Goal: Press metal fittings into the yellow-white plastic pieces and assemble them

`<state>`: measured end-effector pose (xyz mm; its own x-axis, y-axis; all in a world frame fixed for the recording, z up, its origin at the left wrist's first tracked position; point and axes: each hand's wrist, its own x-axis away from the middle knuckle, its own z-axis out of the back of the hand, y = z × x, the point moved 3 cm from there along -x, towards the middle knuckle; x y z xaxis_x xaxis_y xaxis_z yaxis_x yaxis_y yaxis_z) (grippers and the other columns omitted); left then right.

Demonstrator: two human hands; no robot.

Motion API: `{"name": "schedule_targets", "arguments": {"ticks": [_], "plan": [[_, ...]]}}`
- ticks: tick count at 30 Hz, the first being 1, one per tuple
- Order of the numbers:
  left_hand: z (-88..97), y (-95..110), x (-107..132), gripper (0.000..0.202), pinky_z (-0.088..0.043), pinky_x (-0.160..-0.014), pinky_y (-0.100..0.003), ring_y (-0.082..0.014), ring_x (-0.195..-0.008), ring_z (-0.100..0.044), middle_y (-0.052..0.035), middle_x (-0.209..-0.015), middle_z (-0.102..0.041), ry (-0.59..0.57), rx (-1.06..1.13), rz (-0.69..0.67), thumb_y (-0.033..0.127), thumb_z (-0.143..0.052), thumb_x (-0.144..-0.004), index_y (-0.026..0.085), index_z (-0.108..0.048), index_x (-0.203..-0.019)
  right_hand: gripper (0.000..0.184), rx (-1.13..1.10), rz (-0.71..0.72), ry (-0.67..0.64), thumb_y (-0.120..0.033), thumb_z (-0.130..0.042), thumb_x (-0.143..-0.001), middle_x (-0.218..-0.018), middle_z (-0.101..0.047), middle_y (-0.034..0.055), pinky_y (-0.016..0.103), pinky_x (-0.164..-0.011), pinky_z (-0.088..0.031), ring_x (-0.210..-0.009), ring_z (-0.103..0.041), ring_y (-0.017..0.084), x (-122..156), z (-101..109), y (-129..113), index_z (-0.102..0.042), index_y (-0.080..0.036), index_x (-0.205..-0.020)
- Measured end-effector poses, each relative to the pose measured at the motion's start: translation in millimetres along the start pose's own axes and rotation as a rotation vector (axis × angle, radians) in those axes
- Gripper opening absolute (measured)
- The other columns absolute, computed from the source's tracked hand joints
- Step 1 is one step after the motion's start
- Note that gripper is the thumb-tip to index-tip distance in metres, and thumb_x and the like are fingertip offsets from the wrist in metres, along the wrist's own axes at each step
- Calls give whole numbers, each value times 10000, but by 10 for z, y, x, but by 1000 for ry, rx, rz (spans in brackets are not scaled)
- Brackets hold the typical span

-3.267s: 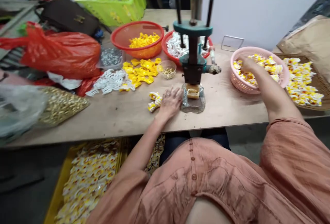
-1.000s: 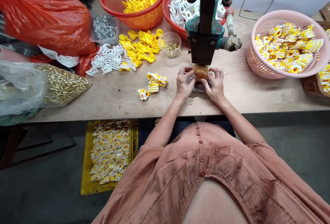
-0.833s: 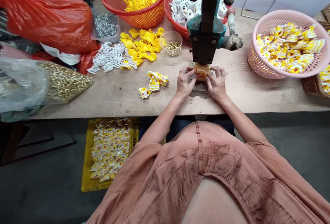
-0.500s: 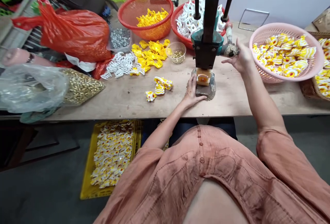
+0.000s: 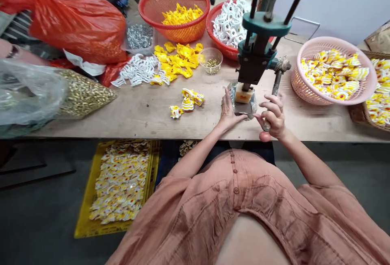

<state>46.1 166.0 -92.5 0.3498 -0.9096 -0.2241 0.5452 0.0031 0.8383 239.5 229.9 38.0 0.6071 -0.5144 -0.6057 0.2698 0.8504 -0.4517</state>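
A small hand press (image 5: 255, 59) with a green head stands on the wooden table (image 5: 146, 114). Its ram sits down on a pale block with a yellow and red piece (image 5: 243, 94) on the press base. My left hand (image 5: 228, 109) lies flat beside that base, fingers stretched out and touching its left edge. My right hand (image 5: 271, 116) is wrapped round the press lever (image 5: 276, 88), which hangs down toward me near the table's front edge. Three finished yellow and white pieces (image 5: 187, 102) lie left of my left hand.
A pink basket (image 5: 304, 88) of yellow-white pieces stands at the right beside a wicker tray (image 5: 355, 114). Two red baskets (image 5: 173, 3) hold yellow and white parts at the back. Loose parts, a small bowl (image 5: 213, 57), a red bag (image 5: 76, 23) and a bag of brass bits lie left. A yellow crate (image 5: 83, 226) sits under the table.
My right hand left the block, rose to the lever by the press head, gripped it and pulled it down toward me. The ram came down on the piece. My left hand stayed beside the base.
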Motion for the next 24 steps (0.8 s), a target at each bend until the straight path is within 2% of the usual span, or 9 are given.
{"name": "schedule_targets", "arguments": {"ticks": [2,5,10,12,14,16,18,21,24], "plan": [[-12,-28,0,1688,-178,-1393,-632,-438,-1709,-182,-203,-1867,-2,7,-4,-1,459,-1049,-673,372,270,-1722,421,103,221,104,-490,-670,-1027,-908,-713,18,771,-1292,-324,-1249,-737,339,248,-117,98,-538,-217,-735],[-20,-56,-1,1699,-179,-1395,-621,-437,-1709,-181,-212,-1864,-19,17,-1,-3,475,-1049,-661,349,268,-1727,335,171,348,123,-439,-647,-1054,-991,-739,17,751,-1316,-273,-1301,-714,318,281,-143,183,-579,-219,-811],[-37,-62,11,1664,-207,-1389,-604,-442,-1698,-218,-222,-1847,-92,39,29,-6,447,-1043,-660,325,208,-1750,330,97,313,213,-435,-632,-1062,-1050,-749,38,755,-1291,-294,-1327,-695,334,277,-146,151,-579,-223,-815],[-24,-66,17,1647,-212,-1388,-607,-452,-1694,-223,-224,-1843,-102,48,48,-5,445,-1055,-635,318,133,-1768,368,62,290,228,-465,-642,-1054,-1000,-739,38,754,-1281,-313,-1295,-703,337,301,-145,109,-570,-224,-786],[13,-78,7,1565,-252,-1378,-600,-438,-1672,-286,-213,-1812,-211,58,86,11,456,-1053,-637,318,4,-1783,415,34,293,179,-530,-654,-1048,-883,-706,17,736,-1282,-340,-1166,-739,305,214,-69,19,-567,-231,-774],[78,-86,-32,1330,-344,-1345,-560,-393,-1605,-421,-186,-1717,-391,100,145,24,473,-1009,-714,307,-207,-1763,478,2,256,169,-631,-613,-1056,-759,-636,-16,707,-1278,-385,-938,-748,239,-67,118,-87,-559,-237,-792],[151,-73,-104,955,-429,-1292,-496,-339,-1506,-541,-156,-1573,-536,187,191,10,468,-933,-823,268,-486,-1643,519,-73,150,290,-711,-511,-1078,-700,-563,-46,643,-1210,-494,-719,-680,163,-546,379,-122,-555,-241,-863],[210,-13,-245,475,-490,-1224,-430,-283,-1362,-634,-116,-1358,-648,297,212,-37,406,-880,-884,216,-763,-1303,414,-340,-49,521,-692,-514,-1090,-868,-629,-30,364,-855,-629,-674,-642,116,-1413,643,101,-562,-281,-1090],[183,64,-376,275,-524,-1161,-398,-252,-1238,-671,-91,-1210,-686,325,231,-22,317,-884,-857,199,-820,-1097,340,-568,-306,353,-622,-688,-1027,-858,-670,-28,272,-640,-556,-684,-636,127,-2034,492,543,-573,-305,-1073]]}}
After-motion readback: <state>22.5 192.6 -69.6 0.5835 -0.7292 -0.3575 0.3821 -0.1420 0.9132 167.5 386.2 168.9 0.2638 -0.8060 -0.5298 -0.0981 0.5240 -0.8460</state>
